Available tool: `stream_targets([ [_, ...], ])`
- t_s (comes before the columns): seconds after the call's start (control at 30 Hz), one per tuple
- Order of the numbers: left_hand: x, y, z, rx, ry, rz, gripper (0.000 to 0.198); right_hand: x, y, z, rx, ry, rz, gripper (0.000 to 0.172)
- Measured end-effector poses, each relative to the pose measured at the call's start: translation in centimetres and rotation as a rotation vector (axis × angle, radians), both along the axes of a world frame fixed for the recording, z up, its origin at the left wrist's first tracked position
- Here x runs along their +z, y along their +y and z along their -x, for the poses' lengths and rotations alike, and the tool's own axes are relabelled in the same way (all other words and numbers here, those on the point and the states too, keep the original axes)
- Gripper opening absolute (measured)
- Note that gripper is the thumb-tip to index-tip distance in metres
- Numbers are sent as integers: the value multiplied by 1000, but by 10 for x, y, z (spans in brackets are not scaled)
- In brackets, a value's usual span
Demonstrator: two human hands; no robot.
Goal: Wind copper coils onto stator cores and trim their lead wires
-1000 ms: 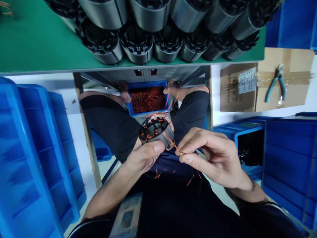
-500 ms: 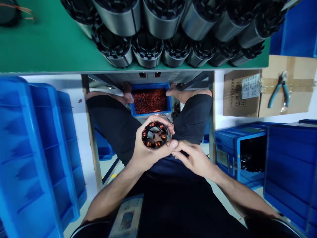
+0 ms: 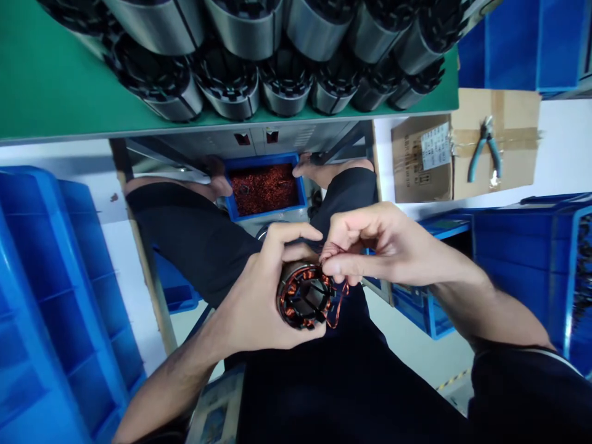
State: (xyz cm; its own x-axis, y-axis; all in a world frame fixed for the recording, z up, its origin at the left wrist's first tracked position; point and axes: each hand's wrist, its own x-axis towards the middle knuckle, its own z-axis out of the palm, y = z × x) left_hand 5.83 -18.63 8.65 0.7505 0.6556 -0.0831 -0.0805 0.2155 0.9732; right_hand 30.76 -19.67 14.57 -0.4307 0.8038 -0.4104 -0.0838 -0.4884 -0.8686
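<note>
My left hand (image 3: 259, 296) is wrapped round a motor stator (image 3: 307, 296), a metal cylinder with copper windings and black insulation inside its ring, its open end turned up toward me. At the stator's upper right edge, my right hand (image 3: 374, 243) pinches copper wire (image 3: 333, 251) between thumb and fingers. A loose loop of copper wire (image 3: 342, 303) hangs from the stator's right side, below the right fingertips. The palm and the left fingers hide the stator's outer wall in part.
Several stators (image 3: 226, 86) stand in rows on the green bench top (image 3: 28, 92). Below it, a blue bin (image 3: 303, 191) between my feet holds copper wire scraps. Pliers (image 3: 485, 148) lie on a cardboard box (image 3: 518, 135) at right. Blue crates (image 3: 32, 259) line the left side.
The stator has come lower and closer, tilting in my left hand. My right hand has moved from below it to its upper right, now pinching wire. The view has shifted to the right.
</note>
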Motion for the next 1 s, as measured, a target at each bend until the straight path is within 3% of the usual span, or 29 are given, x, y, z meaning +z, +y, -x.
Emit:
stream_targets([
  [0.1, -6, -5, 5, 54, -56, -108, 96, -3, -3, 0, -34, -66, -66, 30],
  [0.23, -19, -9, 9, 296, -77, -397, 82, -19, -6, -15, -116, -217, -142, 34],
  [0.33, -23, -9, 8, 424, -27, -369, 77, -26, -8, -28, -241, -405, -256, 30],
  [0.43, -20, -7, 4, 494, 17, -355, 71, -15, -16, -30, -393, -641, -576, 12],
  [0.47, -18, -6, 3, 517, 24, -356, 71, -8, -19, -27, -378, -681, -698, 12],
  [0.53, -13, -4, 1, 545, 25, -344, 70, 9, -25, -16, -191, -701, -882, 18],
  [0.6, -9, -4, 0, 564, 15, -303, 68, 20, -28, -3, 34, -697, -924, 24],
  [0.67, -5, -5, 0, 567, 18, -257, 65, 21, -29, 5, 112, -690, -894, 29],
  [0.83, -3, -5, -2, 522, 42, -222, 66, -12, -30, -3, 70, -718, -908, 19],
  [1.0, -20, -2, -10, 592, -66, -329, 72, -54, -23, -24, 50, -621, -762, 9],
])
